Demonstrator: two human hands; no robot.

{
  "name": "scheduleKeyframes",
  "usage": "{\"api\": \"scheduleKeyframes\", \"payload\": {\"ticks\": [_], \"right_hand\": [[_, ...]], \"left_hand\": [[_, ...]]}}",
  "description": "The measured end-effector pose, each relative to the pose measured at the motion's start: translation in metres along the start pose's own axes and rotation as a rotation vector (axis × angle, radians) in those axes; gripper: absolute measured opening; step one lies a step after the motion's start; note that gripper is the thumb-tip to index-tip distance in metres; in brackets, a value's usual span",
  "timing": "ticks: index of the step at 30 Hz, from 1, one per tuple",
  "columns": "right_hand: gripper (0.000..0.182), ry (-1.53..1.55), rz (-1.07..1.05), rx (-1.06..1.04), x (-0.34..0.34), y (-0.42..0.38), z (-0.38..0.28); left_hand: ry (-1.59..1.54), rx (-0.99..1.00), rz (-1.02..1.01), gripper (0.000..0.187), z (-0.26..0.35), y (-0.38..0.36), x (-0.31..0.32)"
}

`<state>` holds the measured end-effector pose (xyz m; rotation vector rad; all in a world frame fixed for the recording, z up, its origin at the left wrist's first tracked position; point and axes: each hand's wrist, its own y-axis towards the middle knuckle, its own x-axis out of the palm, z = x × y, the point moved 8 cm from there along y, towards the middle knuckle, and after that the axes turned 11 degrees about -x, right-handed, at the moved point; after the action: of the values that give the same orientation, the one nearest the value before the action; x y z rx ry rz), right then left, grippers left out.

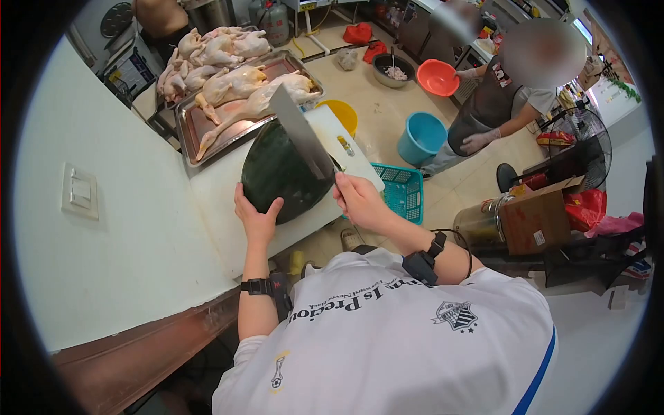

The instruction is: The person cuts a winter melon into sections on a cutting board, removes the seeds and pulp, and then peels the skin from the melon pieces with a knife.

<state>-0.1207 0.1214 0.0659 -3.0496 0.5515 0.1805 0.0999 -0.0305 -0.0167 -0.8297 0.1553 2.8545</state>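
A large dark green melon (277, 176) rests on the white cutting board (346, 162). My left hand (257, 216) lies against the melon's near left side, fingers and thumb spread over the rind. In my right hand (361, 200) is the handle of a wide-bladed cleaver (302, 135), its fingers wrapped round it. The blade stands over the melon's right part and hides some of it; whether its edge has entered the rind I cannot tell. Just beyond the melon is a metal tray (187, 131) with several plucked birds (235, 86).
Right of the board stand a teal basket (404, 194), a blue bucket (422, 137) and a yellow basin (340, 116). A gloved co-worker (484, 104) holds a red basin (437, 76). A fan (577, 145) and a cardboard box (536, 225) are at right; a wall (117, 256) borders the left.
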Motion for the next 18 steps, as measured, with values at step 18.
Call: {"api": "scheduleKeyframes", "payload": {"ticks": [18], "right_hand": [[0.046, 0.475, 0.195, 0.216, 0.029, -0.023, -0.005]], "left_hand": [[0.033, 0.022, 0.095, 0.108, -0.006, -0.008, 0.01]]}}
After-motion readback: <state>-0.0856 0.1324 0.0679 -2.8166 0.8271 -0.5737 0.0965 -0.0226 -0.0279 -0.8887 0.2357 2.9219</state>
